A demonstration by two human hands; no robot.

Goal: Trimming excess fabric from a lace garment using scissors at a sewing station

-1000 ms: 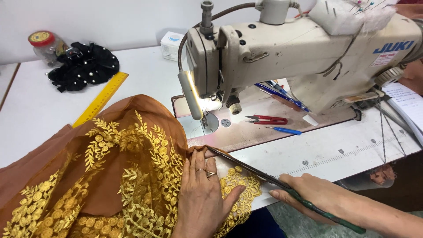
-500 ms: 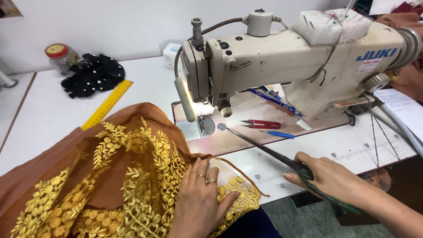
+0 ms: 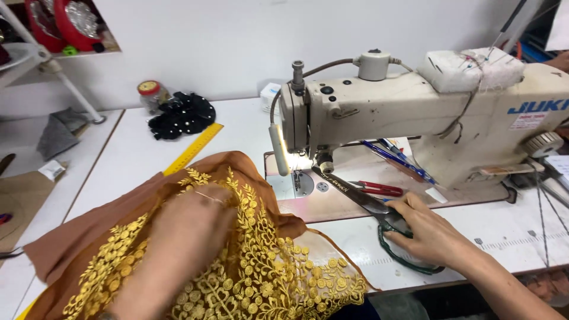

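One head camera looks down, close, over the sewing table (image 3: 148, 160).

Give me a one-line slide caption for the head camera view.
Left hand rests on brown gold-embroidered fabric while right hand holds green-handled scissors beside a cream sewing machine.

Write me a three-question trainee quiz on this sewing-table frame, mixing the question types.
1. True or false: the right hand grips large scissors whose blades point toward the sewing machine's needle area.
2. What does the left hand rest on?
A. yellow ruler
B. brown fabric with gold embroidery
C. red snips
3. Fill in: the yellow ruler lies on the table between the fabric and a pile of ____ beaded trim.

Key: 1 true; 2 B, the brown fabric; 3 black.
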